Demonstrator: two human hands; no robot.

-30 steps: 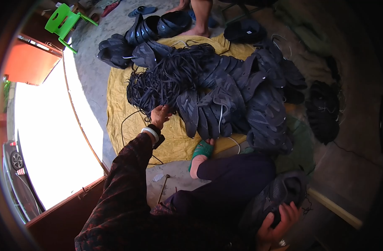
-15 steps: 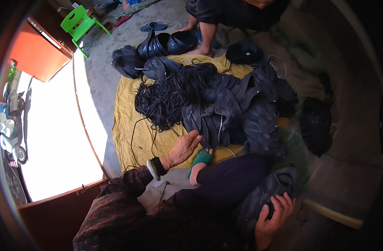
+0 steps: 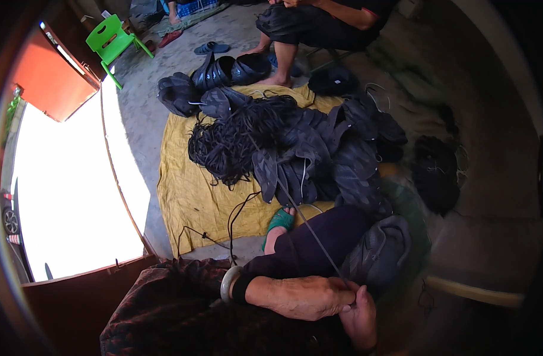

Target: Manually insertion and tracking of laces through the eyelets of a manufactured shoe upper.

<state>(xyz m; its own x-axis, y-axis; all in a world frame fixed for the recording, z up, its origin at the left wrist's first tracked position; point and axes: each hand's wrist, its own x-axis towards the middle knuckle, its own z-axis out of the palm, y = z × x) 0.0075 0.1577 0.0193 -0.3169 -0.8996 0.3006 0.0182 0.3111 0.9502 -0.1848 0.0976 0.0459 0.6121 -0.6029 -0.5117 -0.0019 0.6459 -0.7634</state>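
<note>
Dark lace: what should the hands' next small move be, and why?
Probably a gentle pull to draw the dark lace clear of the tangled lace pile: it runs nearly straight from there to the left hand and right hand, which meet at it, and its far end is lost in the tangle.

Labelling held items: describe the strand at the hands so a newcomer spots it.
On the yellow sheet, left of the overlapping dark shoe pieces, lies a tangled heap of dark strands. One strand runs from there toward the lower right, to the left hand and right hand. It alone is drawn straight; the heap's strands curl.
</note>
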